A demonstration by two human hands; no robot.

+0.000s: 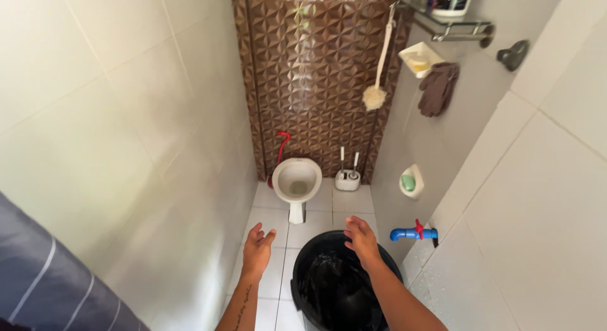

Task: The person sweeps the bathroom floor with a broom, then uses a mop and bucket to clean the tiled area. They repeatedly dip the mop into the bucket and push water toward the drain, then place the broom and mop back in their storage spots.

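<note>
Both hands hang open, holding nothing. The right hand [362,240] hovers over a black bucket [316,268]; the left hand [258,250] is beside it, above the tiled floor [273,217].

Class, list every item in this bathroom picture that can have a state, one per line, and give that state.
left hand: open, empty
right hand: open, above bucket
black bucket: upright, holds water
toilet: uncovered
blue tap: no water running
soap dish: holds green soap

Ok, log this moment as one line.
left hand: empty, over floor | right hand: empty, above black bucket | blue tap on right wall
</note>
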